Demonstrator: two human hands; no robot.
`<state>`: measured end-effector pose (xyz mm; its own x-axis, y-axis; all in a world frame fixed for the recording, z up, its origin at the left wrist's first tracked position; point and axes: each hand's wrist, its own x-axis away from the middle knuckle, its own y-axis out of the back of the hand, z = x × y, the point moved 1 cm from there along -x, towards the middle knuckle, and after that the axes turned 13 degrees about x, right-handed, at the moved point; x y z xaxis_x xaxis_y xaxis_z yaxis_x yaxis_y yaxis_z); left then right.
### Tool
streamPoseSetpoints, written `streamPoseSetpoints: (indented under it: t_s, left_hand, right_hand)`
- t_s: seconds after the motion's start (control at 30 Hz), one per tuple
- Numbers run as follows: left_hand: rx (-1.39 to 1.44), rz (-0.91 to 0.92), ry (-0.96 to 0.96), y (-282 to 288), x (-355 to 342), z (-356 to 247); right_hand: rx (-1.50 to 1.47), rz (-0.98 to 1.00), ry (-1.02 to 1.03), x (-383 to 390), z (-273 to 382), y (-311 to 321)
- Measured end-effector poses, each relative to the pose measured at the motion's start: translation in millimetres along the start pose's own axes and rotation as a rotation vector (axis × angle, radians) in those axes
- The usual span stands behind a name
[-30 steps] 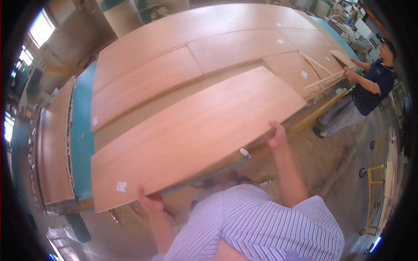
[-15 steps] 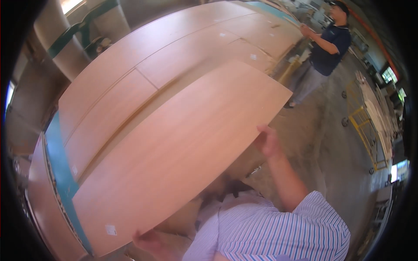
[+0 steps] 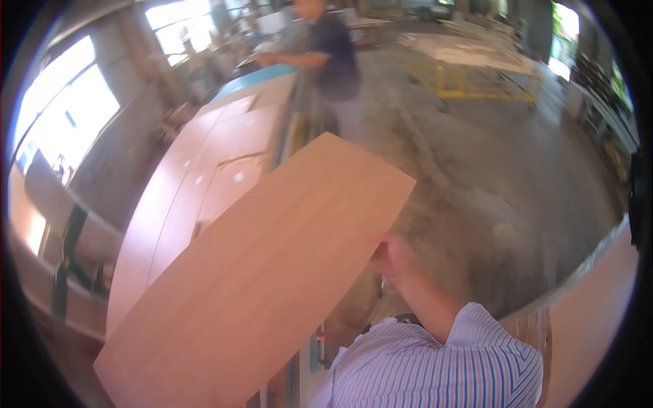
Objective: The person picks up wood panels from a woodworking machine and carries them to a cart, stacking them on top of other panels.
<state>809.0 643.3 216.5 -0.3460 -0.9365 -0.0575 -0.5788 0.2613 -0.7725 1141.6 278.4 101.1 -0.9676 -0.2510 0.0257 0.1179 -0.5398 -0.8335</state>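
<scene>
A long, flat wood-faced panel (image 3: 265, 272) fills the middle of the head view, tilted and running from lower left to upper right. My right hand (image 3: 389, 257) grips its near long edge close to the far right end, the thumb on the face and the other fingers out of sight underneath. My left hand does not show; the lower part of the panel runs out of the picture at the bottom. Behind and partly covered by it, several similar panels (image 3: 153, 211) lie flat on a long table with a blue-green top (image 3: 253, 80).
A person (image 3: 333, 61) in a dark shirt stands at the table's far end, arms over it. Across the concrete floor (image 3: 462, 177) stands a yellow wheeled cart (image 3: 469, 85) stacked with boards. At the lower right is another pale board surface (image 3: 592, 319).
My view has swung to the right. The panel, raised and turned with my right hand still on it, now overlaps less of the table. My left hand has gone out of view.
</scene>
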Motion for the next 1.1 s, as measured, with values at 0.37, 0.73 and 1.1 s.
streamPoseSetpoints:
  t_s: [0.37,0.73,1.1]
  left_hand:
    - [0.037,0.399,0.771,-152,160,196]
    - [-0.249,0.631,1.179,-287,360,478]
    - [-0.618,0.422,1.697,-346,530,809]
  right_hand:
    - [-0.251,-0.499,0.375,209,209,232]
    - [-0.214,-1.118,0.640,340,346,385]
    - [-0.186,-1.698,0.660,306,496,464]
